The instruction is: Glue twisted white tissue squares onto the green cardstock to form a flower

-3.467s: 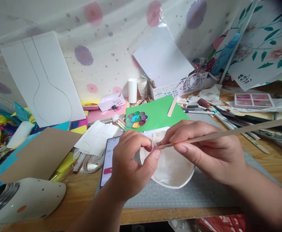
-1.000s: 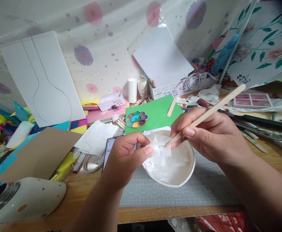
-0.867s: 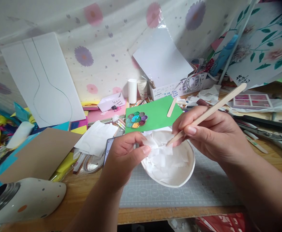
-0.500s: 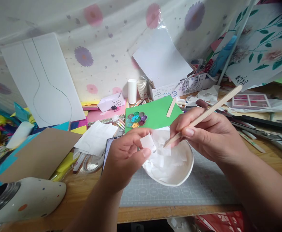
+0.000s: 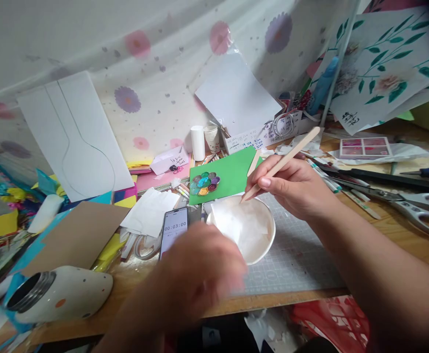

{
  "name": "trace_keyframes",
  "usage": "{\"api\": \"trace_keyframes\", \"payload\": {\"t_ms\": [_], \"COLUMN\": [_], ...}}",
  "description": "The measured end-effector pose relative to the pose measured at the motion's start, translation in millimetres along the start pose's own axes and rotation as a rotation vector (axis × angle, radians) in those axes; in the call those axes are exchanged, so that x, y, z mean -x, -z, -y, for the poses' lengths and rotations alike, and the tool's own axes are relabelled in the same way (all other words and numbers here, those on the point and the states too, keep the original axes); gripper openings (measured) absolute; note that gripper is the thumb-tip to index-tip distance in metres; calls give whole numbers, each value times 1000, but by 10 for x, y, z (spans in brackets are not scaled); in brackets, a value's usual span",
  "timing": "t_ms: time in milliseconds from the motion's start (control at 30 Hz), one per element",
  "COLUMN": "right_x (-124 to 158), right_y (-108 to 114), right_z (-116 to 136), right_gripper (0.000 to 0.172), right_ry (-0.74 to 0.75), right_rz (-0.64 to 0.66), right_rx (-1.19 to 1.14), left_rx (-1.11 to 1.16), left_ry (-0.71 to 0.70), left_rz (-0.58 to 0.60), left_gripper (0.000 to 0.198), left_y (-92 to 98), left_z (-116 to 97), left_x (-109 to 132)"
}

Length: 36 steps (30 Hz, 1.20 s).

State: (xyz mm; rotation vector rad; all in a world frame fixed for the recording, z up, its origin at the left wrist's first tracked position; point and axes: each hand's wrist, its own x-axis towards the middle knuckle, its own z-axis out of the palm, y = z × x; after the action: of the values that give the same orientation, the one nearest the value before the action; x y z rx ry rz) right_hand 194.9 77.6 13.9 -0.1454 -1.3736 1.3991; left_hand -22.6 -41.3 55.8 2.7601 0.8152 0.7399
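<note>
My right hand [image 5: 291,186] pinches a long wooden stick [image 5: 288,157], whose tip points down at the far rim of a white bowl [image 5: 262,247] filled with white paper scraps [image 5: 236,225]. The bowl stands on a grey cutting mat [image 5: 302,260]. My left hand [image 5: 200,272] is low, in front of the bowl's left side, smeared by motion; its fingers cannot be made out. A phone [image 5: 174,230] showing a timer lies just left of the bowl.
Behind the bowl lies a green card [image 5: 232,174] with a coloured foil flower [image 5: 204,183]. White tissue [image 5: 150,211], brown card [image 5: 78,235] and a spotted white bottle [image 5: 60,296] lie to the left. Scissors [image 5: 409,203], pens and a paint palette [image 5: 365,147] lie to the right.
My left hand has dropped away from the bowl toward me and blurs. The view has tilted down and right. The right hand keeps the stick at the bowl's rim.
</note>
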Motion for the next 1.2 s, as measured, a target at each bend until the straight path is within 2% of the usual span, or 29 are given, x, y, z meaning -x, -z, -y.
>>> {"api": "trace_keyframes", "payload": {"t_ms": [33,67,133,233,367,467,633,833,1000,1133,1200], "right_x": [0,-2,-6,-14,-17,-10,12,39,88,150,178], "right_y": [0,3,13,26,28,21,1,-27,-102,-191,-222], "right_z": [-12,-21,-33,-42,-50,-50,-49,-48,-23,-16,-13], "right_gripper": [13,13,13,13,13,12,11,6,3,6,8], "right_ry": [-2,-7,-22,-34,-40,-41,-46,-8,6,40,63], "right_rz": [1,-1,-9,-17,-21,-12,6,6,-27,-44,-59], "right_rx": [2,3,0,-2,-6,-6,2,62,88,102,117], "left_rx": [-136,-275,-431,-485,-486,-405,-119,51,485,777,856], "left_ry": [92,150,247,306,320,310,318,489,607,589,574], "left_rz": [-71,-62,71,237,260,160,-40,-283,-536,-612,-606], "left_gripper": [15,18,25,30,16,18,11,17,17,20,18], "left_y": [44,84,137,133,94,106,106,20,-109,-223,-261], "left_z": [110,213,366,435,427,463,480,425,452,431,412], "left_x": [2,-1,-24,-93,-180,-206,-251,-298,-223,-172,-163]}}
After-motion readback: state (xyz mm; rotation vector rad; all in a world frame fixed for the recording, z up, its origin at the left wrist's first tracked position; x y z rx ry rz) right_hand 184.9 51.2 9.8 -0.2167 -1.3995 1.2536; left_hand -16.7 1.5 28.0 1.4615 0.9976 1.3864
